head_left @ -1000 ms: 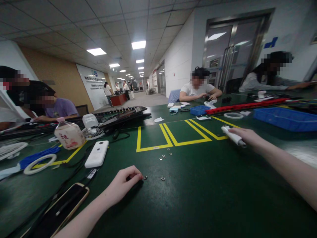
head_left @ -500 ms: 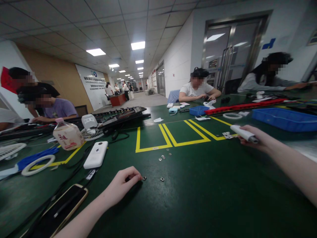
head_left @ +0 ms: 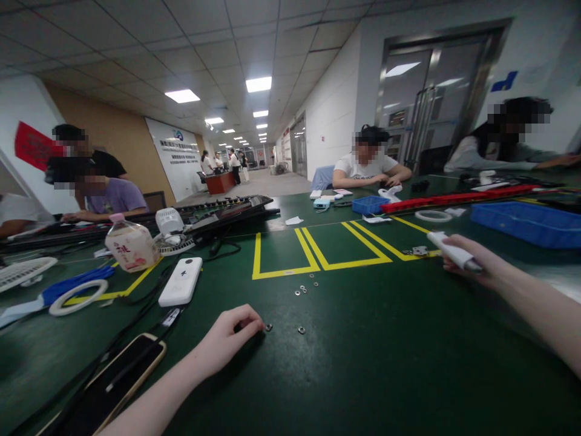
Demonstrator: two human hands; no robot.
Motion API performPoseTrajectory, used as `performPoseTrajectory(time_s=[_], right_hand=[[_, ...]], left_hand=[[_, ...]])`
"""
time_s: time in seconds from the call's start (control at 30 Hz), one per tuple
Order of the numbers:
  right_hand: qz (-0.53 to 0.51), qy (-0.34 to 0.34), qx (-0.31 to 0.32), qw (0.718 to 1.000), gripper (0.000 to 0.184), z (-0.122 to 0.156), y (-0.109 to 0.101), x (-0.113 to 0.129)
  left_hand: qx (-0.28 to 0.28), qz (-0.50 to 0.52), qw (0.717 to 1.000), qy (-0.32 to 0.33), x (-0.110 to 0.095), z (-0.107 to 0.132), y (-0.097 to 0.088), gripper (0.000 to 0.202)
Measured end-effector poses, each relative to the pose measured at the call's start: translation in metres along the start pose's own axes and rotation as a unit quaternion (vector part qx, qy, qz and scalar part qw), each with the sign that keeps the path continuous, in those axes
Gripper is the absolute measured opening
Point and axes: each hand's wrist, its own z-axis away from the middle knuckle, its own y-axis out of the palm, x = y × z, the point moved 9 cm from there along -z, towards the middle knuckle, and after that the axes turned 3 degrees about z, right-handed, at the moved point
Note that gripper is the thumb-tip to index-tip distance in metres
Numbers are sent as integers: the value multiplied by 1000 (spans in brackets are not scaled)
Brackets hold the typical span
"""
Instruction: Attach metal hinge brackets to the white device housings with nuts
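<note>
My left hand (head_left: 236, 332) is low over the green table, its thumb and forefinger pinched at the edge of a small metal nut (head_left: 269, 327). To the right of it lies another nut (head_left: 301, 330). Several more small rings or nuts (head_left: 298, 293) are scattered farther up. At the right, my right hand (head_left: 472, 257) is closed around a white, rod-shaped device (head_left: 459, 252) with a grey end; its exact kind I cannot make out. Just left of that device are small shiny metal pieces (head_left: 416, 251), near the yellow tape.
Yellow tape (head_left: 290, 272) marks boxes on the table. Left are a phone (head_left: 122, 387), a white power bank (head_left: 180, 282), cables, a bottle (head_left: 131, 245) and a white ring (head_left: 78, 298). Blue trays (head_left: 526, 224) stand right. Other people (head_left: 370, 163) sit around the table.
The whole view has shifted slightly, so things appear a little farther right. My left hand keeps its pinch at the nut, and my right hand still holds the white device.
</note>
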Motion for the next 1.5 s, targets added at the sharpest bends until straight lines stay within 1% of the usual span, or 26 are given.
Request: performPoseTrajectory(time_s=[0.07, 0.1, 0.17, 0.2, 0.27, 0.3, 0.33, 0.37, 0.43, 0.5, 0.57, 0.67, 0.77, 0.83, 0.97, 1.03, 1.1, 1.17, 1.2, 1.23, 1.27, 1.33, 1.37, 1.4, 1.43, 1.5], right_hand=[[-1, -3, 27, 1000, 48, 3, 5, 11], [4, -14, 42, 999, 50, 7, 8, 21], [33, -60, 71, 995, 52, 23, 17, 51], [101, -126, 102, 982, 55, 38, 28, 75], [242, -247, 110, 932, 59, 75, 45, 120], [284, -301, 102, 905, 61, 97, 53, 140], [296, -349, 92, 884, 61, 118, 59, 159], [288, -383, 92, 873, 61, 138, 64, 174], [251, -408, 110, 871, 61, 170, 75, 191], [206, -415, 141, 875, 62, 194, 85, 198], [163, -413, 187, 876, 63, 215, 98, 199], [116, -409, 251, 870, 64, 245, 116, 200], [88, -418, 279, 860, 64, 270, 125, 205], [82, -422, 287, 856, 63, 279, 128, 208], [82, -413, 315, 850, 63, 286, 129, 207], [72, -413, 343, 840, 66, 289, 131, 206], [56, -429, 369, 822, 68, 293, 132, 206], [39, -454, 371, 809, 69, 290, 129, 209], [29, -466, 355, 810, 67, 282, 125, 211], [20, -470, 327, 820, 65, 268, 120, 212], [10, -468, 284, 837, 61, 249, 111, 211], [-13, -425, 167, 890, 53, 195, 84, 198], [-16, -388, 98, 916, 48, 164, 66, 185], [-11, -349, 24, 937, 46, 134, 47, 169], [9, -312, -30, 949, 45, 105, 30, 149], [102, -198, -104, 969, 46, 53, 2, 99]], left_hand=[[-2, 0, 1000, 1, 1, 0, 0, 29], [-3, 0, 1000, 1, 2, 0, 0, 29], [-2, 1, 1000, 2, 2, 0, 0, 28], [-1, 2, 1000, 2, 2, 1, 0, 28], [-1, 3, 1000, 2, 1, 1, -1, 28], [-1, 5, 1000, 3, 1, 1, -1, 28], [-4, 6, 1000, 3, 0, 1, -2, 28], [-8, 9, 1000, 1, 0, 1, -2, 28], [-19, 29, 999, -6, 0, 2, -1, 27], [-32, 69, 997, -19, -1, 2, 2, 28], [-42, 100, 994, -22, -7, 2, 8, 31], [-35, 105, 994, -27, -19, 3, 23, 34], [-23, 107, 994, -28, -27, 5, 36, 32], [-21, 122, 992, -37, -26, 7, 40, 33], [-19, 144, 988, -45, -24, 9, 45, 31], [-18, 141, 989, -41, -24, 9, 46, 31], [-10, 145, 989, -40, -23, 8, 47, 32], [2, 163, 986, -42, -21, 7, 48, 33], [9, 174, 984, -44, -20, 6, 48, 33], [15, 182, 982, -46, -19, 6, 47, 33], [20, 187, 981, -47, -18, 6, 47, 34], [34, 189, 980, -46, -16, 7, 46, 33], [45, 186, 980, -46, -15, 7, 47, 32], [55, 184, 980, -47, -14, 8, 47, 32], [58, 185, 980, -47, -14, 8, 47, 31], [67, 191, 978, -47, -13, 9, 47, 31]])
